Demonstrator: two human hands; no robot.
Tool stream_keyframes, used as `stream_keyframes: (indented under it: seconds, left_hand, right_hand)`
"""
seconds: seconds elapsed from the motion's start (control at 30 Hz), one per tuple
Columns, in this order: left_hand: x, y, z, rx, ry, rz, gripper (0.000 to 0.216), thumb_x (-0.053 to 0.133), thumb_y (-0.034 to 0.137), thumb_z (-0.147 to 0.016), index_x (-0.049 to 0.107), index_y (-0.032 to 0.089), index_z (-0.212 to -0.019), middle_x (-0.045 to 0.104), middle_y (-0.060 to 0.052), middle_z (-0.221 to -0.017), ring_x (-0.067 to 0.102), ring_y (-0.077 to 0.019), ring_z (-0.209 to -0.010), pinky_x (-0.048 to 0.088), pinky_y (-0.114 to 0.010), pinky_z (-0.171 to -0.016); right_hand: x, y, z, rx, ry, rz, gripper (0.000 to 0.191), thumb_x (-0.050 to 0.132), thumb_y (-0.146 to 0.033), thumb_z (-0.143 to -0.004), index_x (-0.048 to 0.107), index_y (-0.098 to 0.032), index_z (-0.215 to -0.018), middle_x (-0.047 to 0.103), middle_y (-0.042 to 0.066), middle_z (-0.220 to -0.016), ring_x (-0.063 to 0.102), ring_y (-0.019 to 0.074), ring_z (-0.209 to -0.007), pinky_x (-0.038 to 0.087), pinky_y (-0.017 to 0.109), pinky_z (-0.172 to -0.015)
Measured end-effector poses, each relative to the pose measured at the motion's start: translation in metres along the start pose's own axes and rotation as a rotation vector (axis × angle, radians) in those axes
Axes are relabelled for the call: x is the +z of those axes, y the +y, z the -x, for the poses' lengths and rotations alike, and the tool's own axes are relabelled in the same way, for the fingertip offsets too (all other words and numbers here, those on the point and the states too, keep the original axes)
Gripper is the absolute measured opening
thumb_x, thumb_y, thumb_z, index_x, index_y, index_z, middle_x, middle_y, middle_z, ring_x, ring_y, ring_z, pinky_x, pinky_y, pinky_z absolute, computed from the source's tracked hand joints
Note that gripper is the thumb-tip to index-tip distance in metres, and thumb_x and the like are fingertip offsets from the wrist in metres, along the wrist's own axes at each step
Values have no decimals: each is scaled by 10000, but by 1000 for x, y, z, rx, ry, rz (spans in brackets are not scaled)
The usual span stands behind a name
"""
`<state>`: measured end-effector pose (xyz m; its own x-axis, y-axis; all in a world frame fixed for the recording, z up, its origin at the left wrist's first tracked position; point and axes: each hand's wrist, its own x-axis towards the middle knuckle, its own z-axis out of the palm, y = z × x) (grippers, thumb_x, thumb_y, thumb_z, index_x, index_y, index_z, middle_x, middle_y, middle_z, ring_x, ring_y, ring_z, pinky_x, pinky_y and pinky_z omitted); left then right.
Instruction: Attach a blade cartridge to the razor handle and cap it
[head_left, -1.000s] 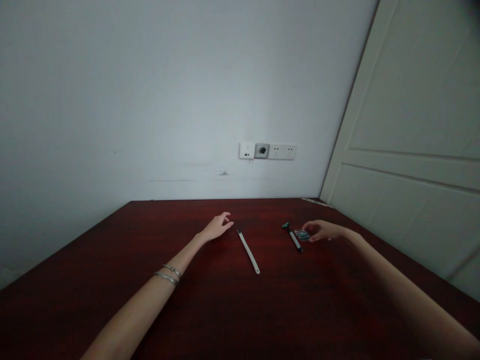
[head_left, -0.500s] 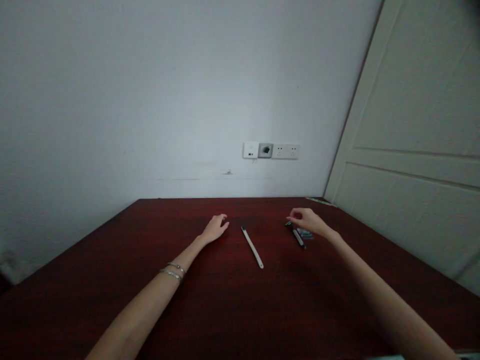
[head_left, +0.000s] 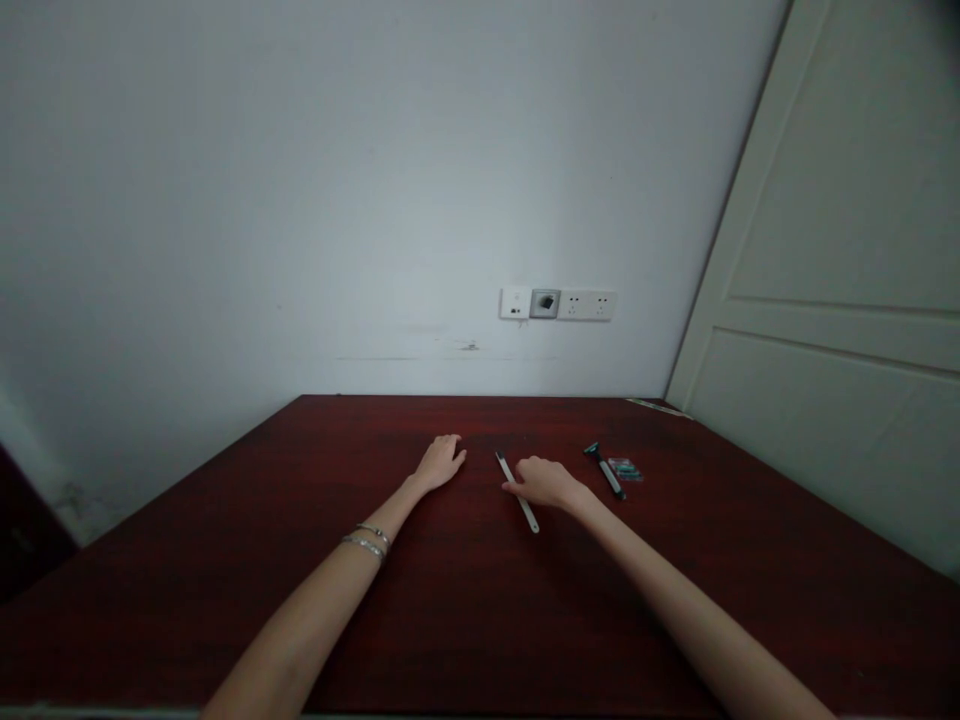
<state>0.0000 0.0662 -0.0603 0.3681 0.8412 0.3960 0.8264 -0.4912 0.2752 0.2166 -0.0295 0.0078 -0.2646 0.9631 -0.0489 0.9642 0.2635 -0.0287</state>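
Note:
A slim white stick [head_left: 528, 513] with a dark tip and a small hole at its near end lies slanted on the dark red table. My right hand [head_left: 544, 482] is over its middle, thumb reaching across it and the other fingers curled; a gap shows between thumb and fingers. Whether they touch the stick I cannot tell. Resting palm down to the left of the stick, my left hand [head_left: 440, 463] holds nothing, with its thumb apart. To the right lies a razor [head_left: 609, 475] with a grey and black handle, beside a small clear pack with green pieces [head_left: 625, 470].
The wooden table [head_left: 450, 620] runs back to a pale wall [head_left: 375, 200]. Wall sockets [head_left: 586, 305] sit above its far edge. A white panelled door [head_left: 847, 250] stands along the right side. A thin printed strip [head_left: 658, 407] lies at the far right corner.
My right hand has moved left from above the razor to the white stick, leaving the razor and pack in full view. My left hand stays put; the camera has turned slightly left.

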Motion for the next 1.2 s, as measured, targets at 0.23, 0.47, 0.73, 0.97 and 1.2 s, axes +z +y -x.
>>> stream_keyframes:
  seconds: [0.23, 0.47, 0.73, 0.97, 1.2]
  left_hand:
    - [-6, 4, 3, 1, -7, -42, 372, 373, 348, -878, 505, 112, -1134, 568, -136, -1130, 502, -241, -1064, 388, -344, -901]
    - [-9, 7, 4, -2, -12, -70, 370, 367, 333, -879, 511, 100, -1127, 574, -143, -1118, 507, -244, -1054, 394, -344, -891]
    - [-8, 7, 5, -1, -11, -80, 370, 361, 333, -880, 512, 112, -1135, 572, -133, -1137, 505, -238, -1062, 382, -337, -908]
    - [-8, 6, 5, -3, -3, -95, 388, 351, 340, -880, 510, 102, -1141, 573, -134, -1138, 504, -244, -1050, 391, -346, -897]
    - [-9, 7, 6, -13, -11, -82, 392, 346, 342, -883, 509, 96, -1141, 570, -144, -1141, 498, -250, -1067, 387, -351, -906]
  right_hand:
    - [4, -5, 1, 16, -37, -40, 340, 488, -358, -763, 664, -116, -925, 655, 184, -988, 639, 300, -873, 468, 331, -662]
    - [-4, 14, 3, 21, 21, -92, 283, 491, -334, -781, 661, -113, -832, 671, 165, -886, 648, 239, -787, 419, 257, -607]
    - [-23, 129, 16, 175, 149, -132, 275, 477, -313, -803, 633, -120, -685, 664, 109, -695, 603, 165, -611, 337, 224, -513]
    - [1, 217, 35, 326, 50, -90, 285, 481, -287, -815, 608, -122, -621, 669, 134, -731, 614, 193, -654, 364, 241, -544]
    - [26, 238, 36, 387, -10, -197, 247, 515, -282, -790, 572, -152, -588, 659, 110, -708, 620, 193, -638, 391, 249, -538]
